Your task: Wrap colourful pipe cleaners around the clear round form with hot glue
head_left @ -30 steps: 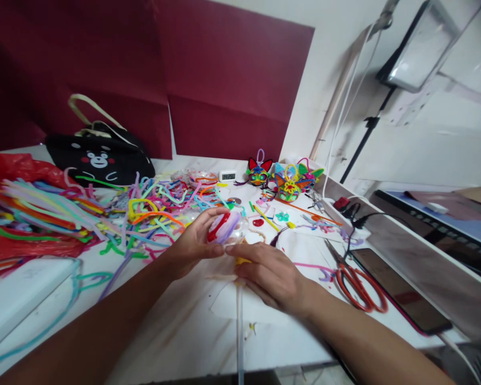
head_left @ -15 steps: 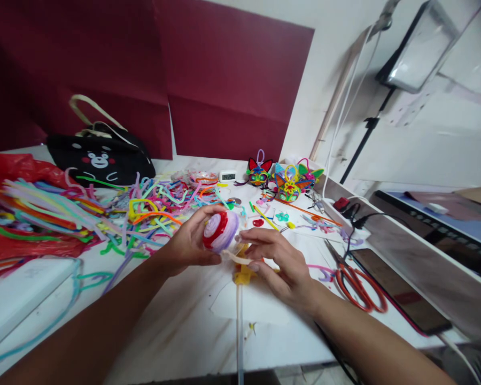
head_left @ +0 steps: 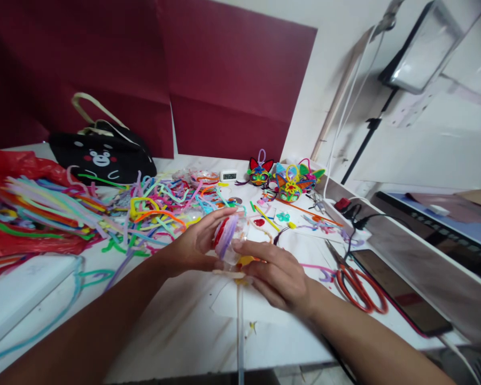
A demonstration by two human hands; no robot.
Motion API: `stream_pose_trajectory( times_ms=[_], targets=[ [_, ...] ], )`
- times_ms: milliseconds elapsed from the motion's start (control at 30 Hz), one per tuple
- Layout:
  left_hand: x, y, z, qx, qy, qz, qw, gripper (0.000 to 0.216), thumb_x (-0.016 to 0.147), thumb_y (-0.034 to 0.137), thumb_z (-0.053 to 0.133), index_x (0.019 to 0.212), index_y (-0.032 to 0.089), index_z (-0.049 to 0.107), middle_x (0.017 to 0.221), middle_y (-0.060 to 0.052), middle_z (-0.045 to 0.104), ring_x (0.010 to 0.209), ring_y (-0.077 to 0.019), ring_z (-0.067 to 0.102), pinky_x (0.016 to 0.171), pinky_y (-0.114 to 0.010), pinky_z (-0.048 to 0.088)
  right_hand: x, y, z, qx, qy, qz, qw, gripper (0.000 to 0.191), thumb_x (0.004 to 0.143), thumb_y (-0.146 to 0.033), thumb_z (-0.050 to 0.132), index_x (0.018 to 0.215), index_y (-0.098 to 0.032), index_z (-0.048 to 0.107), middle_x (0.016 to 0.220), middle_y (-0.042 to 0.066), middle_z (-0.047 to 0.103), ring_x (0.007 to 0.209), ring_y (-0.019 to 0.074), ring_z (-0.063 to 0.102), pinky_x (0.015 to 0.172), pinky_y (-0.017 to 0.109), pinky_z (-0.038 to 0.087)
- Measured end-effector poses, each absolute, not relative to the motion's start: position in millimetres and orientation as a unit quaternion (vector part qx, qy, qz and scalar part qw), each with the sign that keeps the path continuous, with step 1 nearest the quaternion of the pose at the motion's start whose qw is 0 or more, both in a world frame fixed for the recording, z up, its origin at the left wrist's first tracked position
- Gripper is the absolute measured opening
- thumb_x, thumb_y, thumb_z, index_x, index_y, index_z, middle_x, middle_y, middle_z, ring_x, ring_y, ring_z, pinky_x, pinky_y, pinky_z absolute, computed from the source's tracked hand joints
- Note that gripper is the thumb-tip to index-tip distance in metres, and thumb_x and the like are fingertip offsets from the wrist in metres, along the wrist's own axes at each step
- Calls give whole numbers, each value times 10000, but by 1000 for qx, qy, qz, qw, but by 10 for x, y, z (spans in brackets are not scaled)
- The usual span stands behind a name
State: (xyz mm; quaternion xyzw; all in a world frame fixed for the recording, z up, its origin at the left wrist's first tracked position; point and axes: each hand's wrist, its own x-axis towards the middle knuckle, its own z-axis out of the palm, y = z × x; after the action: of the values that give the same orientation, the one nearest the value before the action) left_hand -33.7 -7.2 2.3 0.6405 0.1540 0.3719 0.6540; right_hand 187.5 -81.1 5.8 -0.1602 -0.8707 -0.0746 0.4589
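My left hand [head_left: 198,243] is wrapped round a clear plastic ball [head_left: 226,239], partly covered with wound pipe cleaner in red and purple. The ball's bare see-through side faces right. My right hand [head_left: 278,270] presses its fingertips to that side. A pale pipe cleaner [head_left: 228,274] runs beneath the ball, and my right fingers are closed at its end. Under the hands lies a yellow glue gun, mostly hidden, with a clear glue stick [head_left: 240,331] pointing towards me.
Orange-handled scissors [head_left: 358,283] and a phone [head_left: 401,291] lie on the right. Loose pipe cleaners [head_left: 160,206] and a red plastic bag [head_left: 32,160] fill the left. Finished fox-like ornaments [head_left: 291,187] stand at the back beside a small clock [head_left: 229,175].
The ball has turned, so its purple band and clear side now show more than the white spiral end. My right hand has moved slightly down and left, with the pale pipe cleaner lower.
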Motion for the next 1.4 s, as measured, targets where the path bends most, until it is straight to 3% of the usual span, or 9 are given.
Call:
stream_pose_trajectory(
  times_ms=[133, 300, 500, 833, 967, 1100, 1233, 1300, 1400],
  targets=[
    [-336, -57, 14, 646, 137, 378, 649, 779, 618, 289, 903, 1327, 269, 580, 1333, -96, 601, 1303, -331, 522, 976, -339, 495, 1853, -809, 64, -162, -881, -85, 437, 119, 981, -134, 488, 1004, -125, 604, 1190, 229, 698, 1182, 233, 658, 906, 337, 591],
    [-347, -24, -30, 678, 154, 392, 603, 721, 642, 198, 883, 1294, 294, 590, 1317, -73, 617, 1265, -305, 564, 982, -339, 498, 1853, -810, 12, -172, -882, -72, 433, 108, 977, -148, 504, 1032, -148, 597, 1240, 212, 671, 1171, 229, 654, 915, 360, 584],
    [-379, -2, -29, 732, 183, 406, 516, 881, 599, 190, 899, 1384, 281, 510, 1494, -103, 487, 1414, -321, 419, 1116, -371, 417, 1869, -799, -33, -221, -836, 22, 502, 150, 930, -125, 590, 1070, -175, 605, 1278, 171, 607, 1214, 233, 597, 980, 378, 540],
    [-384, -68, -4, 801, 215, 367, 422, 837, 697, 183, 820, 1436, 322, 452, 1537, -74, 433, 1441, -303, 383, 1136, -380, 412, 1847, -774, -41, -219, -800, 154, 537, 163, 906, -62, 614, 1026, -171, 635, 1182, 141, 669, 1101, 195, 650, 926, 333, 534],
    [-350, -82, 14, 793, 223, 358, 439, 881, 692, 187, 818, 1465, 294, 409, 1568, -101, 379, 1461, -330, 339, 1135, -413, 407, 1846, -765, -46, -213, -802, 140, 541, 165, 898, -60, 623, 1018, -174, 636, 1175, 134, 684, 1089, 191, 659, 924, 327, 538],
    [-317, -96, 13, 754, 236, 337, 512, 962, 674, 228, 838, 1494, 302, 341, 1579, -135, 334, 1399, -370, 417, 1039, -441, 486, 1841, -771, -29, -203, -816, 96, 532, 158, 894, -52, 615, 1015, -153, 630, 1149, 156, 689, 1090, 191, 662, 921, 311, 547],
    [-320, -101, 18, 692, 175, 331, 617, 1047, 636, 223, 872, 1507, 315, 298, 1507, -157, 421, 1299, -359, 527, 940, -407, 530, 1846, -796, -22, -183, -844, 54, 501, 172, 905, -48, 588, 1048, -139, 616, 1162, 172, 683, 1119, 192, 655, 941, 310, 550],
    [-333, -97, 33, 660, 152, 341, 652, 1020, 633, 242, 878, 1491, 302, 329, 1460, -155, 477, 1277, -347, 545, 943, -399, 517, 1854, -805, -23, -178, -857, 36, 482, 168, 917, -66, 570, 1063, -142, 607, 1195, 182, 670, 1165, 214, 636, 961, 350, 553],
    [-353, -76, 45, 624, 136, 361, 680, 815, 694, 293, 836, 1410, 273, 447, 1410, -140, 535, 1289, -335, 530, 956, -388, 495, 1856, -805, -20, -166, -874, 3, 457, 143, 939, -98, 535, 1058, -146, 598, 1202, 195, 668, 1211, 239, 614, 977, 401, 553]
  ],
)
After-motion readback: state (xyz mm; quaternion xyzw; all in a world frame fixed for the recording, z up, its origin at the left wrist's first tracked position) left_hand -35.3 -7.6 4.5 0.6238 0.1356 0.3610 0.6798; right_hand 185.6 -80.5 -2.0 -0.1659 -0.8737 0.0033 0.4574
